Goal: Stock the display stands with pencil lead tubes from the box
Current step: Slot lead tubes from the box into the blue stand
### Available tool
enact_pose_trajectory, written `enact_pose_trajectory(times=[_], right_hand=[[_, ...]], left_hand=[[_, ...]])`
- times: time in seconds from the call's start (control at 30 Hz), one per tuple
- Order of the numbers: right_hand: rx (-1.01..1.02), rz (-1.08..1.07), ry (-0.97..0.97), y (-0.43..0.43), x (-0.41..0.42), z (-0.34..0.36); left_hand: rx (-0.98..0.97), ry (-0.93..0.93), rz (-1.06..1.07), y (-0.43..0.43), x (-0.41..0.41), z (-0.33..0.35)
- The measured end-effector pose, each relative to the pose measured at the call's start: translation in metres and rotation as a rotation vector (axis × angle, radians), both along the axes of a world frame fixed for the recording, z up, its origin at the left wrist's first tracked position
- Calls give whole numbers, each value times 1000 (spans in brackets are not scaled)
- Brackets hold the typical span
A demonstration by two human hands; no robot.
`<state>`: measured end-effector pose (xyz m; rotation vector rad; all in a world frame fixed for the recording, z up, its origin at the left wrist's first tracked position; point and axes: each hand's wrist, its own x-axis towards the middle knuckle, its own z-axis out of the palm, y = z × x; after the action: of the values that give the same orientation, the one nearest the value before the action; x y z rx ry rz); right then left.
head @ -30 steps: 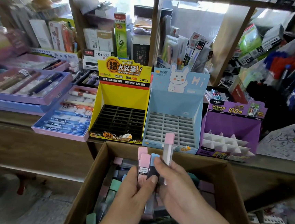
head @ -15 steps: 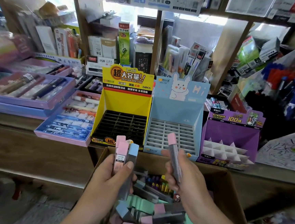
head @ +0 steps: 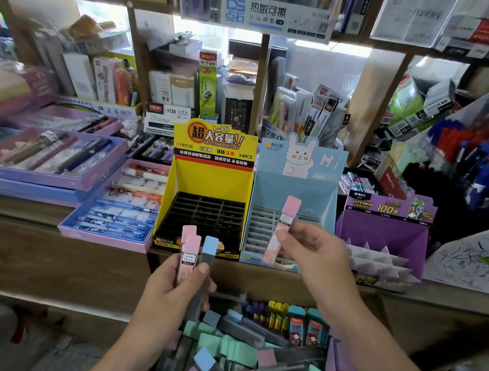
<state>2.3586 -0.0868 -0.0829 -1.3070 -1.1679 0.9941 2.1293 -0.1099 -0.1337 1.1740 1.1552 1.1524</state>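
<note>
Crowding wooden counter [head: 13,209] — display stands [head: 296,190]; left grip [head: 168,294], right grip [head: 314,250] each around lead tubes [head: 290,210]

Yellow cardboard display stand [head: 213,144] hdr: "1=10", "2B/0.5MM", "24PCS". Pale-blue rabbit display stand [head: 300,160]: "Hi"; purple display stand [head: 389,209]: "ULTRAMAN", "100". White box [head: 171,111] behind: "1120"; pink-capped tube [head: 188,261] label: "2B/0.5".

Pink-capped tube [head: 287,215] tilted before the blue stand [head: 296,187].

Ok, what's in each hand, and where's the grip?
The left hand grips three tubes round their lower halves; the right hand pinches one pink tube near its middle.
</note>
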Motion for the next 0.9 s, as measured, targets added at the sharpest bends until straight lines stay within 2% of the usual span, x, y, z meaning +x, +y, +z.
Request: enact_pose_trajectory(times=[0.27,0.57,0.8,0.9], right_hand=[[145,-136,-293,74,8,4],[111,-113,-347,106,3,-11],[89,-97,-534,110,-1,-10],[77,-109,-540,112,-7,-12]], left_hand=[[-33,-10,7,0,-1,-1],[-32,-68,-5,2,-1,-4],[-28,-67,-7,3,-1,-4],[-32,-63,-5,4,-1,-4]])
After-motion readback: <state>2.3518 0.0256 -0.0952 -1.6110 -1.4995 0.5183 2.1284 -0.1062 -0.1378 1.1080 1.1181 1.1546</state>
